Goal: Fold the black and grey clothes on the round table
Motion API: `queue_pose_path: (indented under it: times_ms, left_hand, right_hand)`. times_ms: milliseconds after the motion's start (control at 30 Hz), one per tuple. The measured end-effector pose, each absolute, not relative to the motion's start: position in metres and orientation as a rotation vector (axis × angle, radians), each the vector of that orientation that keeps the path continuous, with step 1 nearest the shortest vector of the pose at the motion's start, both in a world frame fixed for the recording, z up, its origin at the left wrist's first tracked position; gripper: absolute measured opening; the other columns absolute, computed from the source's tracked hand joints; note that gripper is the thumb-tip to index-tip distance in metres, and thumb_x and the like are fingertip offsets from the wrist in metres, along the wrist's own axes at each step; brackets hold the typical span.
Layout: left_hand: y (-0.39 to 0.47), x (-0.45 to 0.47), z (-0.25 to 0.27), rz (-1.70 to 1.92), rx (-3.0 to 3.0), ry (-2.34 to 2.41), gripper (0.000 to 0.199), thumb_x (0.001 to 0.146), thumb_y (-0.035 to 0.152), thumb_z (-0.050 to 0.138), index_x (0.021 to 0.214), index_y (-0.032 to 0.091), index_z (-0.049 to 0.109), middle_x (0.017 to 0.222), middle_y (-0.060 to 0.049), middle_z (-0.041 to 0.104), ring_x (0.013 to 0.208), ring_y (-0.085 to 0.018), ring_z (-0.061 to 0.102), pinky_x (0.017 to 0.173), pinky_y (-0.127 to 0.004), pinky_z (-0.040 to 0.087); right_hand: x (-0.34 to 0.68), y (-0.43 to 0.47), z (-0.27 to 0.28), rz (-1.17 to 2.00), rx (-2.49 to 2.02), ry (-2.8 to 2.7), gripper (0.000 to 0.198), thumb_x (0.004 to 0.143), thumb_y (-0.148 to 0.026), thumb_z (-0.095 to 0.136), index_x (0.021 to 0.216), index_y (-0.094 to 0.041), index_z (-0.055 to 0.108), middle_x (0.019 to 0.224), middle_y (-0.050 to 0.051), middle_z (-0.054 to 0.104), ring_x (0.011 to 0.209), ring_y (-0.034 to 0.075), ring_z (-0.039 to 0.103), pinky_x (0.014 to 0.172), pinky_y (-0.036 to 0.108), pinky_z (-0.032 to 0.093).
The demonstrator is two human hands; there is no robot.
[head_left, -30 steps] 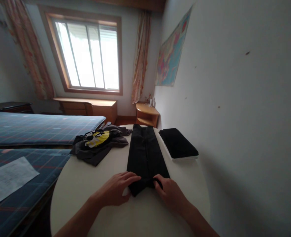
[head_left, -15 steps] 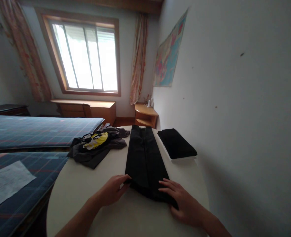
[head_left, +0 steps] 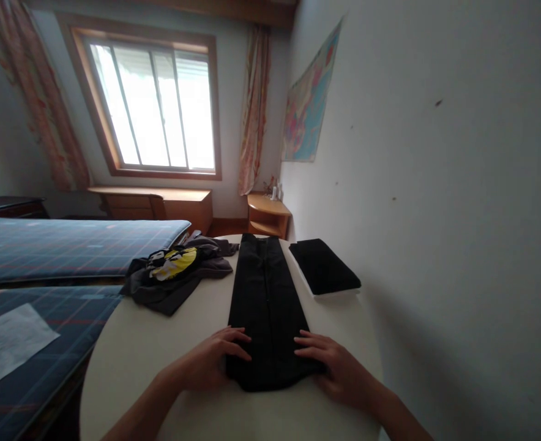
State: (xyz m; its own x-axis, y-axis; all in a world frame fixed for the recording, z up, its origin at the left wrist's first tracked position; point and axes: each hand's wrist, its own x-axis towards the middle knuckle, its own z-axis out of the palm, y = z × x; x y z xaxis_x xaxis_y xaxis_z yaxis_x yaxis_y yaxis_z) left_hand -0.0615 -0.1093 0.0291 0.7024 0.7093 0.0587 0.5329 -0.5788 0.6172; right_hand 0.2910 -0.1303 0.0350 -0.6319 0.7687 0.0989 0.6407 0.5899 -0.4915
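Observation:
A black garment point(head_left: 268, 300), folded lengthwise into a long strip, lies on the round pale table point(head_left: 128, 349) in front of me. Its near end is rounded, and a seam or fold line runs down its middle. At the near left edge, my left hand point(head_left: 213, 358) rests with its fingers apart on top of the cloth; its thumb is hidden. Across from it, my right hand point(head_left: 337, 367) lies at the near right edge, fingers stretched over the fabric.
Left on the table is a crumpled dark grey shirt point(head_left: 179, 291) with a yellow print. To the right sits a folded black cloth point(head_left: 325, 266) on something white. A blue plaid mattress point(head_left: 73, 245) with a paper sheet point(head_left: 16, 340) borders the left; a white wall point(head_left: 436, 257) the right.
My left hand has let go of the garment's near left corner and laid its fingers on top. The near end now lies flatter and straighter. My right hand has hardly moved.

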Motion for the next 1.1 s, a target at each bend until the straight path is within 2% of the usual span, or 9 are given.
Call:
queue_pose_path:
  times_ms: [100,233,300,367,467,567,667,933,1100]
  left_hand:
    - [-0.106,-0.066,0.028,0.516,2.297,0.888,0.04,0.074,0.017,0.064,0.11,0.031,0.072,0.124,-0.003,0.068,0.13,-0.026,0.052,0.111,-0.044,0.04]
    - [-0.108,-0.069,0.03,0.557,2.201,0.99,0.033,0.08,0.019,0.057,0.107,0.028,0.075,0.112,-0.002,0.074,0.112,-0.023,0.063,0.101,-0.035,0.046]
    - [-0.111,-0.07,0.032,0.505,2.127,1.091,0.027,0.085,0.027,0.056,0.104,0.025,0.076,0.099,-0.003,0.076,0.091,-0.021,0.067,0.083,-0.028,0.051]
    - [-0.114,-0.07,0.035,0.494,2.072,1.135,0.028,0.088,0.037,0.054,0.093,0.02,0.076,0.08,-0.002,0.073,0.074,-0.017,0.063,0.066,-0.023,0.048]
    - [-0.114,-0.068,0.042,0.621,2.047,1.156,0.031,0.087,0.042,0.054,0.079,0.016,0.069,0.068,-0.001,0.063,0.067,-0.015,0.054,0.061,-0.021,0.043]
    - [-0.102,-0.062,0.057,0.77,2.035,1.158,0.031,0.087,0.043,0.054,0.074,0.016,0.062,0.066,0.001,0.054,0.065,-0.013,0.047,0.059,-0.022,0.04]
    - [-0.079,-0.055,0.072,0.896,1.926,1.114,0.032,0.087,0.046,0.052,0.081,0.015,0.06,0.063,0.003,0.05,0.059,-0.011,0.043,0.054,-0.022,0.036]
    - [-0.003,-0.039,0.057,1.094,1.533,1.221,0.033,0.072,0.047,0.069,0.08,0.015,0.063,0.062,0.003,0.058,0.052,-0.012,0.051,0.043,-0.02,0.038]
    - [0.025,-0.033,0.038,1.084,1.403,1.257,0.031,0.07,0.042,0.072,0.081,0.014,0.064,0.058,0.003,0.059,0.045,-0.01,0.051,0.038,-0.018,0.037]
  right_hand:
    - [0.291,-0.128,0.037,0.628,-1.171,-2.517,0.063,0.069,-0.008,0.054,0.129,-0.028,0.064,0.145,0.004,0.053,0.141,0.024,0.039,0.116,0.047,0.032]
    - [0.286,-0.129,0.042,0.66,-1.152,-2.495,0.034,0.087,-0.026,0.056,0.119,-0.027,0.07,0.134,0.007,0.062,0.133,0.026,0.049,0.112,0.046,0.037]
    - [0.285,-0.132,0.044,0.688,-1.164,-2.447,0.028,0.092,-0.032,0.053,0.11,-0.023,0.073,0.118,0.009,0.071,0.116,0.025,0.06,0.102,0.04,0.045]
    - [0.285,-0.136,0.048,0.716,-1.237,-2.371,0.031,0.094,-0.038,0.05,0.105,-0.021,0.073,0.101,0.009,0.074,0.093,0.022,0.066,0.087,0.033,0.05]
    - [0.285,-0.135,0.057,0.719,-1.35,-2.257,0.038,0.094,-0.049,0.047,0.105,-0.021,0.07,0.088,0.006,0.072,0.075,0.019,0.062,0.072,0.03,0.049]
    - [0.282,-0.119,0.073,0.73,-1.338,-2.17,0.042,0.094,-0.055,0.045,0.101,-0.02,0.067,0.086,0.005,0.07,0.075,0.02,0.061,0.071,0.03,0.048]
    - [0.277,-0.087,0.088,0.75,-1.278,-2.065,0.043,0.094,-0.055,0.045,0.098,-0.018,0.065,0.088,0.005,0.069,0.081,0.021,0.061,0.074,0.032,0.049]
    - [0.26,0.005,0.072,0.762,-1.216,-1.864,0.044,0.086,-0.056,0.054,0.096,-0.015,0.066,0.097,0.008,0.072,0.093,0.026,0.065,0.083,0.036,0.05]
    - [0.255,0.034,0.049,0.809,-1.196,-1.789,0.043,0.081,-0.056,0.058,0.09,-0.015,0.068,0.094,0.008,0.073,0.09,0.027,0.066,0.086,0.039,0.051]
